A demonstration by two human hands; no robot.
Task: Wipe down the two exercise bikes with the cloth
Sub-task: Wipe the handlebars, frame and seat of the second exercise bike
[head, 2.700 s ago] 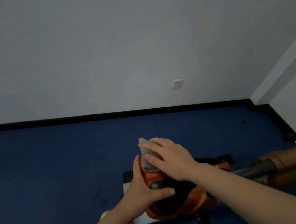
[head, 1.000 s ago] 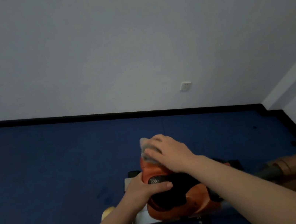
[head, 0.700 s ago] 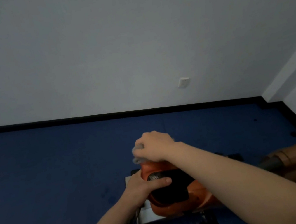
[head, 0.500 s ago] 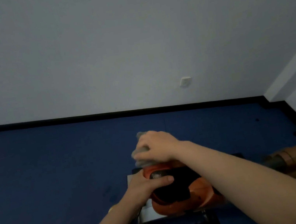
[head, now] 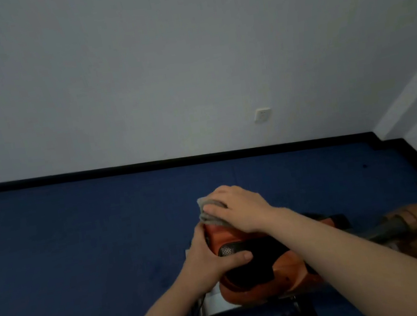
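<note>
At lower centre, the crumpled grey cloth (head: 208, 211), lifted a moment ago, is being pressed back onto the orange-and-black bike seat (head: 248, 260) by the flattened right hand (head: 239, 207); the seat is being gripped by the left hand (head: 213, 262); wiping is being resumed.

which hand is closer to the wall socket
Right. The right hand sits on the cloth at the seat's far end, below the socket; the left hand grips the seat's near side.

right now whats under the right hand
A grey cloth, pressed by the right hand onto the far end of the orange and black bike seat. Most of the cloth and the seat beneath it are covered.
</note>
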